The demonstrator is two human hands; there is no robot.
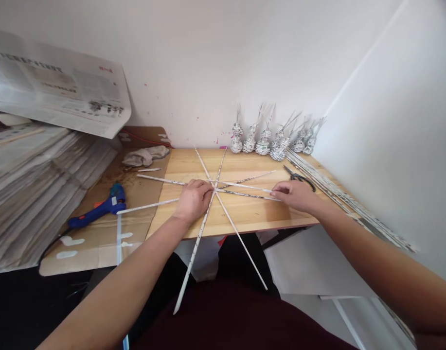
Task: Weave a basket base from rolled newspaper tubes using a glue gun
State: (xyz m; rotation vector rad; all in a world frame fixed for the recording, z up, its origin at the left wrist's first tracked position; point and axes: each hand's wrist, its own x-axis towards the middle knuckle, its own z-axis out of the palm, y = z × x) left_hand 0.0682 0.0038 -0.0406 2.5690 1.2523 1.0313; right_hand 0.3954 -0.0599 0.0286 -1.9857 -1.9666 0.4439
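Left fingers (pixel 204 187) together on crossed paper rods (pixel 216 190); right fingers (pixel 280 186) apparently pinch one rod (pixel 244 185)

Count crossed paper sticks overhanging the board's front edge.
2: the left stick slants down-left, the right stick down-right, both from the crossing by the left hand.

A left hand (pixel 194 198) at the centre of the frame covered stretches of the rolled paper sticks (pixel 193 255), while a right hand (pixel 294 194), right of centre, hid the tips of others and part of the scissors (pixel 298 177). The left edge cropped a newspaper stack (pixel 51 194) and a newspaper sheet (pixel 58 87), its small print illegible. A label (pixel 114 200) at left was unreadable. Woven figures (pixel 262 146) overlapped, softly blurred, at upper right. The left forearm (pixel 130 284) was cut off at lower left, the right forearm (pixel 383 257) at lower right.
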